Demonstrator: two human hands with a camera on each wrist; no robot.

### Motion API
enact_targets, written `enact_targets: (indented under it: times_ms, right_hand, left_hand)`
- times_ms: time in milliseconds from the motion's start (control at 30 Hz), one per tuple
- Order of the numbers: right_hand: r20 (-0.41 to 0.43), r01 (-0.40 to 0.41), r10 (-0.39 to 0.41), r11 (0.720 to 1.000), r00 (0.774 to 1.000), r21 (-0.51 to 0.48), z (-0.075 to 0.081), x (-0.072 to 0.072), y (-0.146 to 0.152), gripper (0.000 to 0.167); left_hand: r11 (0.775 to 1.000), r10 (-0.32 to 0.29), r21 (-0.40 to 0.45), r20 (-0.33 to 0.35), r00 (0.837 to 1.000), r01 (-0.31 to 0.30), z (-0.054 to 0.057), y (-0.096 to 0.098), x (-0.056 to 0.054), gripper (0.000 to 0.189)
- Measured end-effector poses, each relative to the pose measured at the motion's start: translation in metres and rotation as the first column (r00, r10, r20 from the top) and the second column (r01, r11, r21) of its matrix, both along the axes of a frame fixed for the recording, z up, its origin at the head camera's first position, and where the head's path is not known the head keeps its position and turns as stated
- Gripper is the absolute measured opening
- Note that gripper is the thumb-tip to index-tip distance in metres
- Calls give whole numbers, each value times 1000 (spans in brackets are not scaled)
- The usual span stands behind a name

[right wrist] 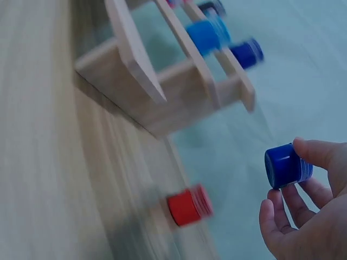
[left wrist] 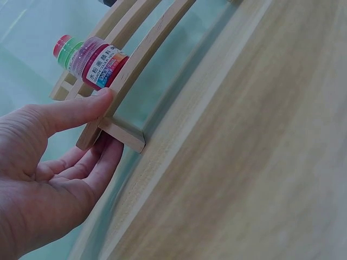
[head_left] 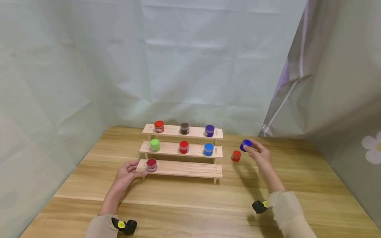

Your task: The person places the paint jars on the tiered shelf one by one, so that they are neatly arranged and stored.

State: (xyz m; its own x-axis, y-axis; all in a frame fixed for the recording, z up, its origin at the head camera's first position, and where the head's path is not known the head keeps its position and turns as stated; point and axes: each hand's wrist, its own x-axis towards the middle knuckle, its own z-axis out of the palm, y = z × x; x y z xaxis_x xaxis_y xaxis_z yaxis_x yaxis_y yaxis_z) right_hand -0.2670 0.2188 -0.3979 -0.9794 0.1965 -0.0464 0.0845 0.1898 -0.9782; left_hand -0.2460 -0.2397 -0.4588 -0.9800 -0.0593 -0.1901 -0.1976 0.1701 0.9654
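Note:
A three-tier wooden rack (head_left: pixel 187 169) stands on the table. My left hand (head_left: pixel 126 175) grips the left end of its lowest tier, thumb on top and fingers underneath. Close to that thumb sits a dark red gouache paint jar (left wrist: pixel 105 65) on the same tier. To the right of the rack, my right hand (head_left: pixel 261 156) pinches a dark blue paint jar (right wrist: pixel 287 165) between thumb and fingers, raised off the table. Beside and below it, an orange-red paint jar (head_left: pixel 236 156) rests on the tabletop.
On the middle tier stand a light green jar (head_left: pixel 155 145), a red jar (head_left: pixel 183 147) and a bright blue jar (head_left: pixel 208 149). The top tier bears a red-orange jar (head_left: pixel 159 126), a dark brown jar (head_left: pixel 184 128) and a deep blue jar (head_left: pixel 209 130). Pale curtains (head_left: pixel 194 61) hang behind the table.

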Motion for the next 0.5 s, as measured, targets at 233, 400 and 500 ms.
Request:
enact_targets:
  times_ms: [233,400,500]
  right_hand:
    - [-37,-32,33,999,999,29,-1,0,-32,53]
    - [-61,-70,73,996,995,45,7,7,-48,52]
    - [-83,-99,105,992,991,74,12,10,-57,51]
  left_hand:
    - [1000,4,4,-2,1000,-4,-2,-1,-1,72]
    - [1000,-2,-6,5,1000,2,-4,0,0,73]
    - [1000,2,-12,6,1000,-2,-3,0,0,74]
